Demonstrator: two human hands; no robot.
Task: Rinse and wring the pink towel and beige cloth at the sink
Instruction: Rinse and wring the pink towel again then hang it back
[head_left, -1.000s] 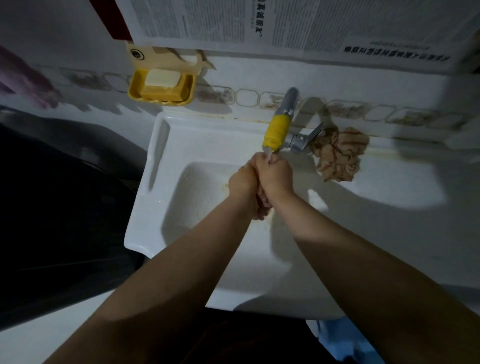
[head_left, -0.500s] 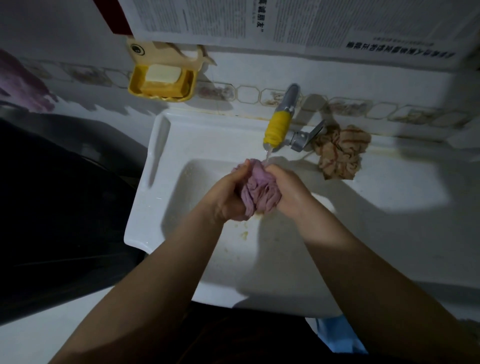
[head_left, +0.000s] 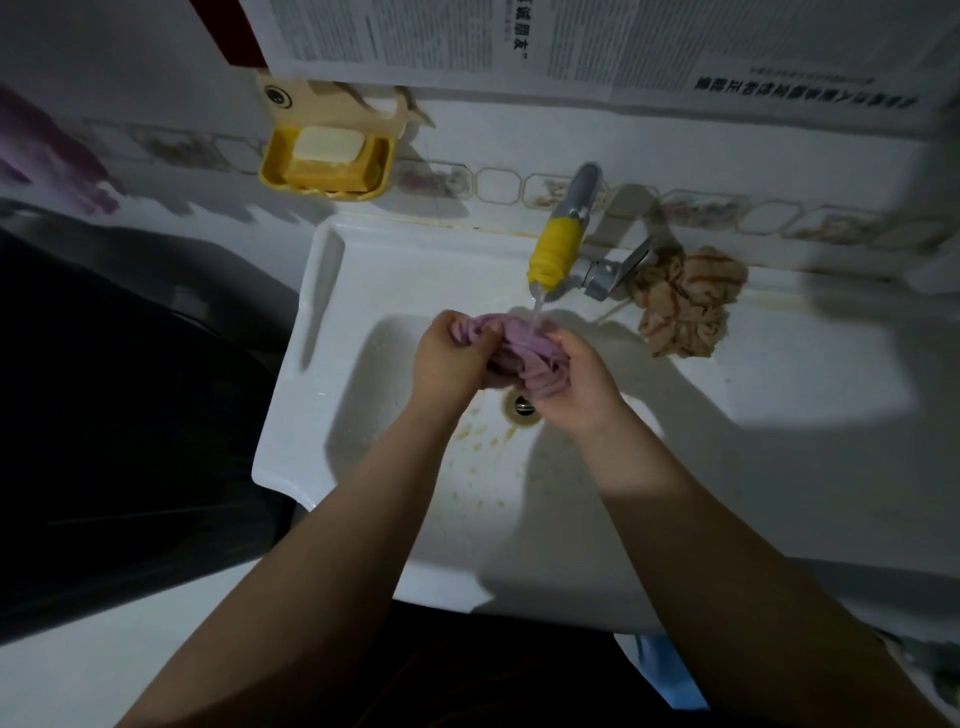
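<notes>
- Two hands over the basin of a white sink (head_left: 311, 364), both wrapped round the same bunched pink towel (head_left: 524, 348).
- Left hand (head_left: 449, 358): fingers curled over the towel's left end, thumb tucked against the cloth; holding it firmly.
- Right hand (head_left: 582, 387): fingers curled under and round the towel's right and lower part; also holding it.
- Towel gathered into ridged folds between the two hands, held above the basin and not resting on its floor.
- Thin stream of water (head_left: 536, 306) runs from the yellow-sleeved tap (head_left: 556, 249) straight onto the top of the towel, near the right hand's fingers.
- Drain (head_left: 522, 405) sits just below the towel, partly hidden by the right hand; yellowish specks on the basin floor around and below it.
- Beige cloth (head_left: 685, 301), striped, lies crumpled on the sink's back ledge to the right of the tap, touching or just beside the metal tap handle (head_left: 621, 270); apart from both hands.
- Yellow soap dish (head_left: 324, 161) on the wall, up and left of the sink, with a pale bar of soap (head_left: 327, 145) in it.
- Printed newspaper sheets (head_left: 571, 47) cover the wall above the tile border.
- Blue object at the lower edge under the right forearm; cannot tell what it is.
</notes>
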